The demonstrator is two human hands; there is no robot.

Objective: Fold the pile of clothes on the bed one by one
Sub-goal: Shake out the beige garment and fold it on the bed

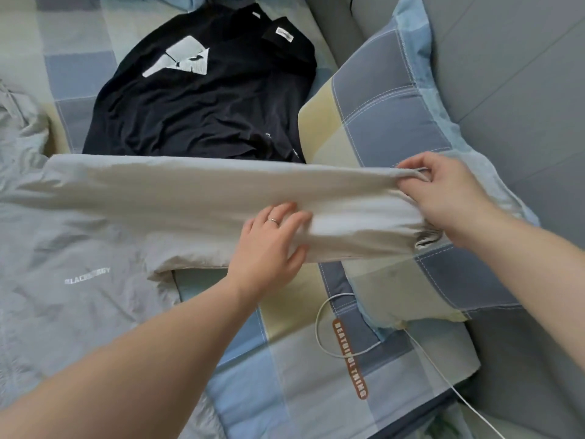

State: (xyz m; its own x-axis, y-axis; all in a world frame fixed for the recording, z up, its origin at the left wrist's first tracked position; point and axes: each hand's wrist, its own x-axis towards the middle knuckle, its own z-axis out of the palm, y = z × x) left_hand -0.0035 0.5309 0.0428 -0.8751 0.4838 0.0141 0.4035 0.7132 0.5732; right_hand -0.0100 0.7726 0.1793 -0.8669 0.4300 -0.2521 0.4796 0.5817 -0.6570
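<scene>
Two hands work one sleeve [190, 198] of the grey jacket [63, 248]. The right hand [443, 198], at 3 o'clock, is clenched on the sleeve's far end, fingers and thumb pinching the upper edge beside the cuff [425, 238]. The left hand [269, 236], near centre, lies palm down on the sleeve with fingers spread and nothing clamped; its fingertips are blurred. It wears a ring [273, 220].

The sleeve runs level from 9 to 3 o'clock, pulled fairly straight, and its cuff end lies over the pillow [389, 99]. The jacket body lies flat at 8 o'clock with small white lettering on the chest, too blurred to read. The hood bunches at 10 o'clock.

A black T-shirt [196, 106] with a white graphic lies folded at 12 o'clock, just beyond the sleeve. Its near edge is hidden behind the sleeve.

The checked pillow sits at 2 o'clock, against a grey padded surface [522, 122]. The bed [285, 375] has a matching blue, grey and yellow check sheet. A white cable [319, 327] loops at 5 o'clock, crossing a brown label [349, 359] on the sheet.
</scene>
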